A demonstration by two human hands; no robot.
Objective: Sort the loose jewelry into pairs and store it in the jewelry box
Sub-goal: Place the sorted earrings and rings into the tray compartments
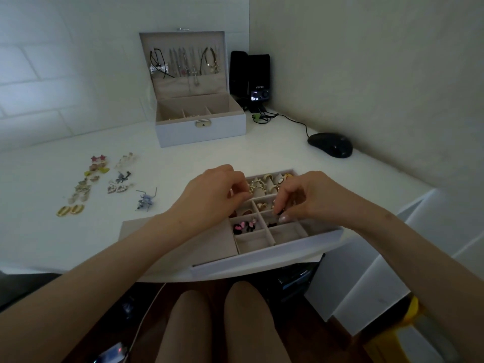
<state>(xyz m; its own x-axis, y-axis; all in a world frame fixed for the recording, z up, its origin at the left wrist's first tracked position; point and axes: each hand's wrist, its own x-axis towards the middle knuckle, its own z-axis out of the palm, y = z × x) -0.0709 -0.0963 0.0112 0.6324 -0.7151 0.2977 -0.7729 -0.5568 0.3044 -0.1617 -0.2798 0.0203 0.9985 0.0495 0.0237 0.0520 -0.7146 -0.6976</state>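
A removable jewelry tray (264,254) with small compartments lies at the table's front edge. Its back row holds rings (264,183); one compartment holds pink and black earrings (245,227). My left hand (209,195) hovers over the tray's left part with fingers curled; what they hold is hidden. My right hand (301,197) pinches a small dark piece over a middle compartment. Loose earrings (102,180) lie in pairs on the table at the left, with gold hoops (70,210) nearest me and a blue piece (145,200) apart. The open jewelry box (200,127) stands behind.
Necklaces hang inside the box lid (183,61). Black speakers (250,79) stand in the corner, and a black mouse (330,144) with its cable lies at the right by the wall. The table's front edge is at my knees.
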